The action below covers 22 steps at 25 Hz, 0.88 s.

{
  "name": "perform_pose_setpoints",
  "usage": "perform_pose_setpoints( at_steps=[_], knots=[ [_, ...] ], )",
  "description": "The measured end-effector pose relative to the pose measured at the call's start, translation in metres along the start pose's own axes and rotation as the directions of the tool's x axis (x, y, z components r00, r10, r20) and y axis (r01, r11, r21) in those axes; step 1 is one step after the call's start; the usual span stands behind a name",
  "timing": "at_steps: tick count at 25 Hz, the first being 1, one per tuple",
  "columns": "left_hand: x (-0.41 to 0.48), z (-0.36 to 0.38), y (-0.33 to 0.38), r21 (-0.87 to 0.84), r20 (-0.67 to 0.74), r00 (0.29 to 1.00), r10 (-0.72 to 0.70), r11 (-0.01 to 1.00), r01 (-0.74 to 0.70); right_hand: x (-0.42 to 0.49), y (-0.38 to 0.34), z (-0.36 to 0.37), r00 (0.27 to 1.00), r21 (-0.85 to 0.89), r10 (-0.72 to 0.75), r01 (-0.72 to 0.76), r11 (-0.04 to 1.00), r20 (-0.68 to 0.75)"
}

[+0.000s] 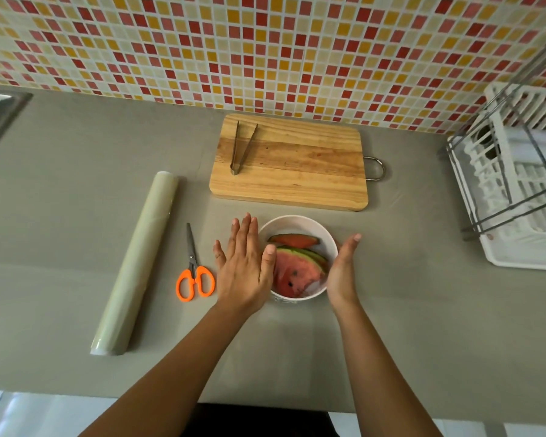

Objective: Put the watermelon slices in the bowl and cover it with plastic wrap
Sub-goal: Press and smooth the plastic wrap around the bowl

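On table, bowl loaded with watermelon slices. Flanked by left hand and right hand, fingers straight, nothing held. Film over rim possibly present; unclear. Risk: bowl tipped if pressed unevenly; wrap roll left well apart.

Grey counter carrying five things.
Plastic wrap roll lying left, scissors lying beside it, bowl sitting centre, cutting board lying behind, dish rack standing right.
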State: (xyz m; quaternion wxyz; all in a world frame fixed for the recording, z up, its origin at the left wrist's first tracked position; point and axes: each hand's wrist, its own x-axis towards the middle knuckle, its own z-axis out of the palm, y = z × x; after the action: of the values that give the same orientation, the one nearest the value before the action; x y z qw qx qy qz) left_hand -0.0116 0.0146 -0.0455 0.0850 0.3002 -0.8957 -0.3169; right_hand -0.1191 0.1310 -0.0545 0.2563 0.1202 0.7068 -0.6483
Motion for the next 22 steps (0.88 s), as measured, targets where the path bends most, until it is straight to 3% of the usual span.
perform_pose_setpoints(
  at_steps=[7,13,18,22],
  knots=[
    [0.001,0.004,-0.007,-0.087,-0.059,0.989,-0.138,0.987,0.132,-0.013,-0.021,0.019,0.995,-0.115,0.037,-0.047,0.992,-0.088],
    [0.008,-0.002,-0.007,-0.093,-0.070,0.992,-0.101,0.991,0.094,-0.017,-0.027,0.019,0.990,-0.274,0.105,-0.126,0.954,-0.090],
    [0.023,-0.018,-0.023,-0.038,-0.097,0.993,-0.072,0.997,0.069,-0.033,-0.035,0.002,0.995,-0.718,0.094,-0.035,0.695,0.042],
    [0.040,-0.027,-0.017,0.000,-0.153,0.988,-0.006,1.000,0.006,-0.047,-0.033,-0.015,0.980,-0.816,0.182,-0.038,0.577,0.083]
  ],
)
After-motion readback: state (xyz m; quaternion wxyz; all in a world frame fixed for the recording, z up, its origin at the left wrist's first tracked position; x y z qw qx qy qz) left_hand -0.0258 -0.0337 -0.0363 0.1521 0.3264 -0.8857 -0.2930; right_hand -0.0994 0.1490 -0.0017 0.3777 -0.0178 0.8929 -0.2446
